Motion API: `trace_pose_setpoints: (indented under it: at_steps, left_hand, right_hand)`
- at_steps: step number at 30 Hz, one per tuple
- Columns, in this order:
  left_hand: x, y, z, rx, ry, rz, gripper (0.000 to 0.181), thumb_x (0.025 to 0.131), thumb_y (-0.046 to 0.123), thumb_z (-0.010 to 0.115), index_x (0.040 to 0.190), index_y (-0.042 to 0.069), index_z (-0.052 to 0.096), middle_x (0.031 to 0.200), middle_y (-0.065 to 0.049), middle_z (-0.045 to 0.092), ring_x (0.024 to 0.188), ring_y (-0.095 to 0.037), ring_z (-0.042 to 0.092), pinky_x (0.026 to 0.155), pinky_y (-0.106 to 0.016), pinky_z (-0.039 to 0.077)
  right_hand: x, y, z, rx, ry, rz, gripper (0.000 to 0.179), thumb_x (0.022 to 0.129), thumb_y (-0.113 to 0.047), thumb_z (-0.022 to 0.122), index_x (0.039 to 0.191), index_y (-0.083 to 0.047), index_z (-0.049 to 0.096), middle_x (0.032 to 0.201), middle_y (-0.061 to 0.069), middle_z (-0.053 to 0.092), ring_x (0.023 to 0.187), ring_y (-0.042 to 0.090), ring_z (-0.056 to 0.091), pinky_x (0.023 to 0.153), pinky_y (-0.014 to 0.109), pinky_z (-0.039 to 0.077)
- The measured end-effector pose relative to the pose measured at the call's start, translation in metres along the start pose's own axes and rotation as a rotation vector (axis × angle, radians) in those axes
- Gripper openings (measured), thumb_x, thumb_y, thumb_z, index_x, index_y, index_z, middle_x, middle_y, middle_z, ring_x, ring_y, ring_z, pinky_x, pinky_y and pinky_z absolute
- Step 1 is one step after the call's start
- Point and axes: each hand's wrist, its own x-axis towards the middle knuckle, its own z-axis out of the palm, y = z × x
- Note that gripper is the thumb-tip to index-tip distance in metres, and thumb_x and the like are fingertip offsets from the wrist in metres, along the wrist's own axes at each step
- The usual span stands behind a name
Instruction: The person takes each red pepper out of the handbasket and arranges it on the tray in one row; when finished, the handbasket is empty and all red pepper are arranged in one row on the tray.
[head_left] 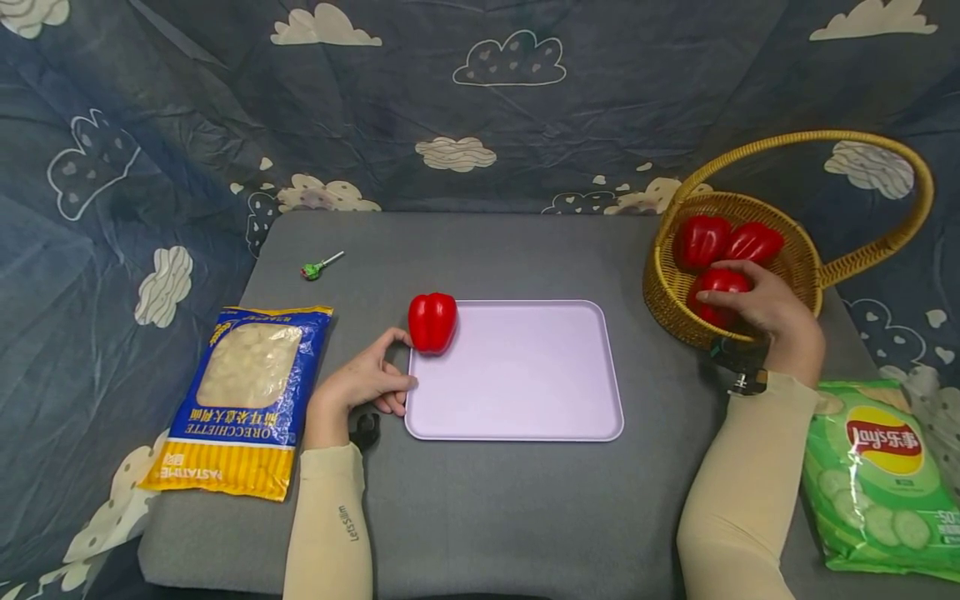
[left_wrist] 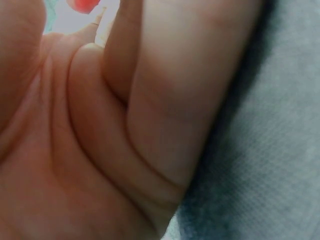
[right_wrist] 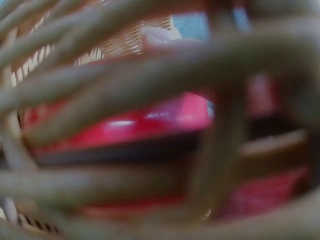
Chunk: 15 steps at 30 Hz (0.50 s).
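Note:
A red bell pepper (head_left: 432,323) stands on the upper left corner of a pale purple tray (head_left: 517,375). My left hand (head_left: 363,379) holds the tray's left edge, its thumb at the rim and its index finger beside the pepper. Curled fingers (left_wrist: 170,90) fill much of the left wrist view. Inside a wicker basket (head_left: 675,304) on the right, my right hand (head_left: 776,304) grips a red bell pepper (head_left: 716,296) with thumb and fingers. Two more red bell peppers (head_left: 702,242) (head_left: 753,242) lie behind it. Blurred basket weave (right_wrist: 125,85) hides most of the right wrist view.
A blue and yellow pasta bag (head_left: 247,400) lies left of the left forearm. Behind it is a green lollipop (head_left: 312,271). A green chip bag (head_left: 885,475) lies right of the right forearm. The basket's tall handle (head_left: 918,192) arches up and leans right.

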Motion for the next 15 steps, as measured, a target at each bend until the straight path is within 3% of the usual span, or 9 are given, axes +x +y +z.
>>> trace_pose_setpoints:
  at_steps: [15]
  left_hand:
    - [0.0005, -0.001, -0.0003, -0.003, 0.001, 0.003, 0.066, 0.098, 0.018, 0.075, 0.15, 0.024, 0.035, 0.079, -0.009, 0.075, 0.063, -0.021, 0.074, 0.062, -0.029, 0.062]
  right_hand:
    - [-0.0035, -0.0012, 0.0017, 0.02, 0.127, -0.019, 0.094, 0.098, -0.052, 0.072, 0.165, -0.005, 0.026, 0.161, 0.036, 0.031, 0.138, 0.055, 0.033, 0.085, 0.035, 0.047]
